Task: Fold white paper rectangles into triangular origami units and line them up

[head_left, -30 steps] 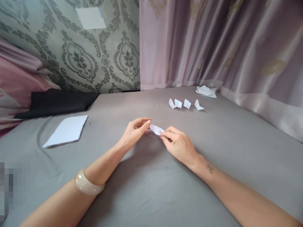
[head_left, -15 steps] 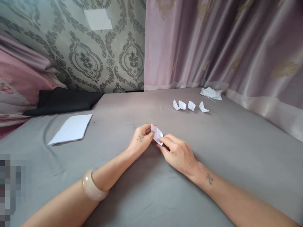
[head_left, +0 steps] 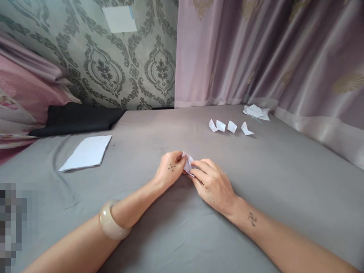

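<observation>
A small folded white paper (head_left: 187,162) is held between my two hands, just above the grey sheet (head_left: 182,235). My left hand (head_left: 172,167) pinches its upper left side between thumb and fingers. On the lower right edge, my right hand (head_left: 213,182) grips it with its fingertips. Parts of the paper are covered by my fingers. Farther back on the sheet, several small folded paper pieces stand in a row, among them a folded piece (head_left: 232,127) and a tilted piece (head_left: 246,129).
A stack of white paper (head_left: 87,153) lies at the left, with a black cloth (head_left: 82,119) behind it. Loose papers (head_left: 256,111) and a thin light stick (head_left: 256,120) are at the back right, near the purple curtain (head_left: 224,57). Patterned wallpaper (head_left: 113,68) rises behind.
The fingers of my right hand have shifted on the folded paper, and its visible face has turned and narrowed slightly. The view has tilted a little; the other things stay in place.
</observation>
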Available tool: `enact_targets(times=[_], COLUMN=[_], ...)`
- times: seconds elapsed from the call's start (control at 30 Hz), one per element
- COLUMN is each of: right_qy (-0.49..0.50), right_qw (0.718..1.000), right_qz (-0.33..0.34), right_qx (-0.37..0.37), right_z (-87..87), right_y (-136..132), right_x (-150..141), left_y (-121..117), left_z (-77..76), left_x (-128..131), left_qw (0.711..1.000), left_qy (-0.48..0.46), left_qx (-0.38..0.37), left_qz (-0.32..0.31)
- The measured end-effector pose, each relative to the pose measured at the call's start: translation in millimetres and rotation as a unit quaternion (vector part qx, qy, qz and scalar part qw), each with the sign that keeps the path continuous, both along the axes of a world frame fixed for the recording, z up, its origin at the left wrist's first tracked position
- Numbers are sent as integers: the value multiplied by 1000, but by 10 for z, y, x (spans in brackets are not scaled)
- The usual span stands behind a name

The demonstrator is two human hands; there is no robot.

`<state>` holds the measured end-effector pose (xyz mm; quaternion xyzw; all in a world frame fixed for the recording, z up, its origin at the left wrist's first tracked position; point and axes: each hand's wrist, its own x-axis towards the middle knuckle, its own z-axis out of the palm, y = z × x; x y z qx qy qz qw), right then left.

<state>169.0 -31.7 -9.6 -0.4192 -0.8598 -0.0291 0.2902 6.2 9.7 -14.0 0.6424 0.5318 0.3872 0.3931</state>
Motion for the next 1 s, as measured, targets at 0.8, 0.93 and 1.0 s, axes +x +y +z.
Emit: enact_targets(times=[0.8, 0.93, 1.0], right_qy=[-60, -61, -51], right_qw=[995, 996, 997], right_qz=[57, 48, 39], right_qx=[-61, -48, -36], right_z=[39, 49, 50], right_y=[17, 9, 4], right_x=[-26, -22, -25], left_y=[24, 30, 30], left_z=[71, 114, 123], left_x=[-21, -25, -31], left_qw=[973, 982, 987], left_qy=[224, 183, 160], left_qx=[12, -14, -27], left_qz=[-51, -39, -21])
